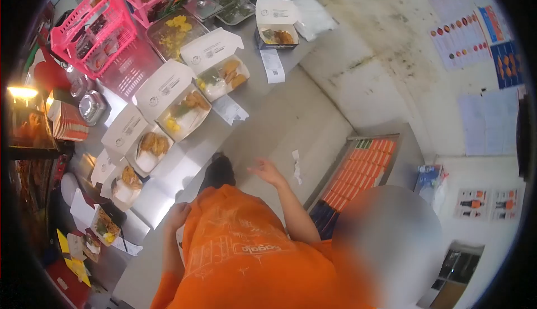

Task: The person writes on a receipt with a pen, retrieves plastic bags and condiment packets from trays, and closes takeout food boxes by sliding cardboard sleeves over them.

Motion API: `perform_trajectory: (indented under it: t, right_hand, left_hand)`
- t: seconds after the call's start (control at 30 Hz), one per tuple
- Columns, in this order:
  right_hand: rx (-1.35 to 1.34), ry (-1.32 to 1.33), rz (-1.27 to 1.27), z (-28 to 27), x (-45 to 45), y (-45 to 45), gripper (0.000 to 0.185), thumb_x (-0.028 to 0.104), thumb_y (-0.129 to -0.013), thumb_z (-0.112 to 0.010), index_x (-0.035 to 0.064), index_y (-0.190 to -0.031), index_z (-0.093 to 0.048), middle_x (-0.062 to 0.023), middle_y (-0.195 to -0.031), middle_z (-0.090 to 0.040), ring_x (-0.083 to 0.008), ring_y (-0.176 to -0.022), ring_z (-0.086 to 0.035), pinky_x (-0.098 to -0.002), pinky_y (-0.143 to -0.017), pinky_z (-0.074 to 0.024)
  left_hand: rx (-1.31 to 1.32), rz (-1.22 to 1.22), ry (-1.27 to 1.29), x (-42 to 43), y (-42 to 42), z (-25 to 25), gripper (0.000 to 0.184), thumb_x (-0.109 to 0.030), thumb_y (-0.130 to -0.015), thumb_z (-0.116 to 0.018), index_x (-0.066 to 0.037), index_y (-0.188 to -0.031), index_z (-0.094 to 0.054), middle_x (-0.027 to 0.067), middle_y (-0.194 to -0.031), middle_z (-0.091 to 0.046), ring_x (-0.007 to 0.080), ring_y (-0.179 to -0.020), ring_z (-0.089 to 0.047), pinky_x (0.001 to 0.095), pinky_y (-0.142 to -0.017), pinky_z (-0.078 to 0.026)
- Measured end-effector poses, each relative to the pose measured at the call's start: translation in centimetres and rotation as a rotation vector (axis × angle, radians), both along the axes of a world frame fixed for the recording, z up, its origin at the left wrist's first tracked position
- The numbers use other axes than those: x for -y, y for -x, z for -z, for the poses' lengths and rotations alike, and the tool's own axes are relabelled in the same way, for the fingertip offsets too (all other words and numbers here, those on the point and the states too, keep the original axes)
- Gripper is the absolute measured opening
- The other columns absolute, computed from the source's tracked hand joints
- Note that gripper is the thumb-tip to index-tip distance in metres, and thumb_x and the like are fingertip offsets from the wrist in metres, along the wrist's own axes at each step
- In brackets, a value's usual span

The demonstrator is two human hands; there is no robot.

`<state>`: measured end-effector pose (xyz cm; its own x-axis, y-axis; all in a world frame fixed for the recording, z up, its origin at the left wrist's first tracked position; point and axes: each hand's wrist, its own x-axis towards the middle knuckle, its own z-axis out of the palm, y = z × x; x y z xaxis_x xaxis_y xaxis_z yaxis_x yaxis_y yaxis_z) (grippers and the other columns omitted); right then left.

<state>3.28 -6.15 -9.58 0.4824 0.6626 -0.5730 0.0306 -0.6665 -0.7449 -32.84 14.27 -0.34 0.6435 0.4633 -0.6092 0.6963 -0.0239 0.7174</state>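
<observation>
My left hand (178, 216) is beside my orange shirt (246, 242), close to the steel counter's edge. Its fingers look curled together, and anything in them is hidden. My right hand (267, 172) hangs over the floor with fingers apart, holding nothing. Along the counter stand several meal boxes with lids up. The nearest box (124, 200) holds white rice and a fried piece. Beyond it come another box (140, 166), a larger box (180, 135) with yellow food and greens, and a further box (218, 89).
A separate open box (269, 45) stands at the counter's far end, above a hanging receipt (273, 65). Pink baskets (92, 34) and a tray of yellow food (159, 37) line the back. Orange cartons (363, 169) fill a unit at right. A paper strip (297, 166) lies on the floor.
</observation>
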Motion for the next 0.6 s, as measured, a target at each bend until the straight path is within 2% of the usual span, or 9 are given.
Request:
perform_trajectory:
  t: [0.13, 0.27, 0.33, 0.4, 0.47, 0.5, 0.53, 0.57, 0.6]
  right_hand:
    - [-0.040, 0.255, -0.339, 9.1, 4.3, -3.6, 0.095, 0.055, -0.081, -0.075, -0.0049, -0.146, -0.038, -0.0272, -0.145, -0.047, -0.0353, -0.133, -0.048, -0.0402, -0.109, -0.0402]
    - [-0.612, 0.524, 0.097, -3.8, 7.6, -9.5, 0.066, 0.046, -0.088, -0.067, -0.0048, -0.130, -0.058, -0.0241, -0.132, -0.059, -0.0311, -0.110, -0.060, -0.0390, -0.093, -0.0488]
    - [-0.358, 0.383, -0.021, -3.6, 10.5, -12.7, 0.050, 0.040, -0.088, -0.064, -0.0016, -0.115, -0.068, -0.0255, -0.115, -0.066, -0.0316, -0.093, -0.065, -0.0407, -0.082, -0.0517]
    - [-0.076, 0.123, -0.622, 2.6, 13.6, -19.0, 0.041, 0.037, -0.087, -0.062, 0.0008, -0.103, -0.072, -0.0267, -0.100, -0.069, -0.0349, -0.081, -0.066, -0.0426, -0.076, -0.0524]
    - [0.255, 0.278, -0.719, 3.2, 10.3, -24.2, 0.039, 0.038, -0.088, -0.060, 0.0005, -0.089, -0.070, -0.0279, -0.087, -0.066, -0.0416, -0.074, -0.064, -0.0463, -0.071, -0.0509]
    - [0.233, 0.331, -0.282, 0.7, 6.1, -26.4, 0.038, 0.035, -0.092, -0.056, -0.0013, -0.087, -0.068, -0.0266, -0.085, -0.065, -0.0427, -0.078, -0.064, -0.0474, -0.071, -0.0505]
    - [0.382, 0.263, -0.002, 0.0, 2.3, -28.7, 0.027, 0.023, -0.096, -0.058, -0.0009, -0.096, -0.070, -0.0146, -0.079, -0.070, -0.0226, -0.071, -0.067, -0.0373, -0.066, -0.0525]
    - [0.403, 0.050, 0.236, -2.5, -2.9, -31.5, 0.026, 0.026, -0.095, -0.060, 0.0014, -0.096, -0.068, -0.0152, -0.078, -0.067, -0.0303, -0.072, -0.067, -0.0417, -0.065, -0.0520]
    - [0.292, -0.004, 0.398, -2.9, -6.4, -34.6, 0.027, 0.025, -0.095, -0.064, 0.0013, -0.107, -0.064, -0.0113, -0.082, -0.066, -0.0202, -0.072, -0.067, -0.0355, -0.062, -0.0520]
  left_hand:
    - [-0.148, 0.144, -0.222, -4.1, -10.5, -2.5, 0.034, -0.032, -0.094, -0.062, 0.000, -0.087, -0.072, 0.0215, -0.071, -0.067, 0.0353, -0.067, -0.066, 0.0434, -0.064, -0.050]
    - [-0.065, 0.088, -0.296, -7.2, -25.4, -6.4, 0.031, -0.031, -0.092, -0.064, -0.003, -0.101, -0.072, 0.0215, -0.082, -0.070, 0.0395, -0.078, -0.068, 0.0447, -0.070, -0.052]
    - [0.090, 0.144, -0.289, -8.4, -33.2, -7.1, 0.032, -0.030, -0.092, -0.064, -0.003, -0.109, -0.070, 0.0214, -0.089, -0.071, 0.0401, -0.084, -0.068, 0.0449, -0.076, -0.053]
    - [0.186, 0.193, -0.114, -9.5, -41.0, -5.8, 0.033, -0.027, -0.092, -0.065, -0.005, -0.116, -0.067, 0.0201, -0.105, -0.070, 0.0375, -0.096, -0.067, 0.0430, -0.084, -0.053]
    - [0.237, 0.413, -0.244, -10.3, -48.0, -5.8, 0.038, -0.024, -0.091, -0.066, -0.006, -0.124, -0.062, 0.0194, -0.130, -0.060, 0.0348, -0.115, -0.060, 0.0416, -0.095, -0.050]
    - [0.232, 0.475, -0.313, -10.3, -50.9, -4.3, 0.045, -0.022, -0.089, -0.066, -0.007, -0.130, -0.057, 0.0191, -0.140, -0.052, 0.0358, -0.125, -0.053, 0.0427, -0.101, -0.047]
    - [0.228, 0.529, -0.382, -10.1, -53.4, -2.6, 0.052, -0.021, -0.088, -0.067, -0.007, -0.136, -0.053, 0.0187, -0.149, -0.043, 0.0367, -0.134, -0.045, 0.0439, -0.107, -0.043]
    - [0.263, 0.532, -0.493, -10.1, -55.5, -1.7, 0.054, -0.019, -0.087, -0.066, -0.006, -0.137, -0.051, 0.0190, -0.150, -0.041, 0.0376, -0.136, -0.042, 0.0458, -0.109, -0.041]
    - [0.294, 0.532, -0.604, -10.1, -57.3, -1.1, 0.056, -0.018, -0.086, -0.065, -0.005, -0.139, -0.050, 0.0193, -0.151, -0.040, 0.0385, -0.138, -0.039, 0.0477, -0.111, -0.038]
